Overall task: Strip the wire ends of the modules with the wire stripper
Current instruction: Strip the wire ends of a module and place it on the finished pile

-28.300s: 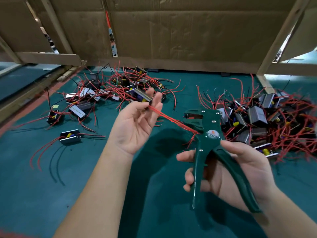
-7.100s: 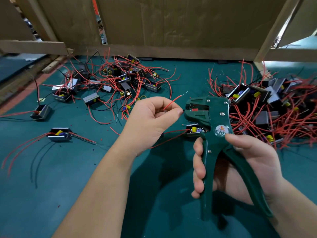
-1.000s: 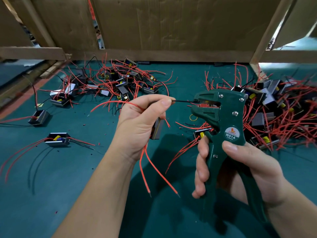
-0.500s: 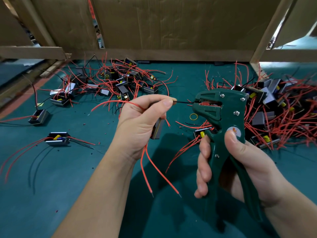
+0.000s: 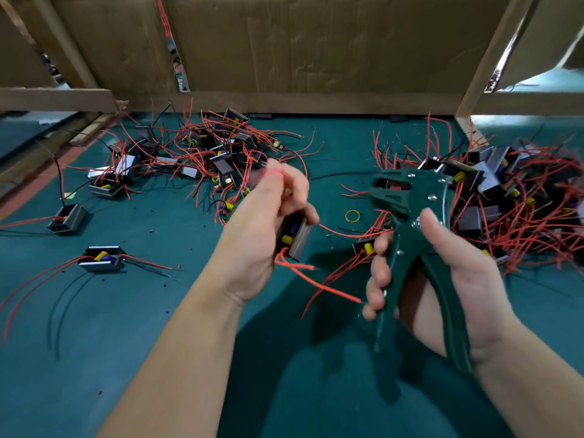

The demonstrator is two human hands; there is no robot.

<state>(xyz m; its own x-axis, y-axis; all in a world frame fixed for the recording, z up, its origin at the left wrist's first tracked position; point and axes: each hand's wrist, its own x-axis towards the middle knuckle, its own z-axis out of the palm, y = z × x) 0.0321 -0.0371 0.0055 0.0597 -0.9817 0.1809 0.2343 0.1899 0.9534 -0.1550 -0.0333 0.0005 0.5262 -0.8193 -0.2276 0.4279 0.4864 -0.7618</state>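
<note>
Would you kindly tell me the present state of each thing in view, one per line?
left hand, curled round a module, motion-blurred.
module, held above the table, red wires dangling below.
right hand, gripping the wire stripper by its handles.
wire stripper, upright, no wire visible in its jaws.
rubber band, lying flat on the table.
left pile of modules, tangled heap on the table.
right pile of modules, tangled heap on the table.

Dark green wire stripper (image 5: 407, 200), red wires (image 5: 316, 281) (some black), teal table (image 5: 158, 343).
</note>
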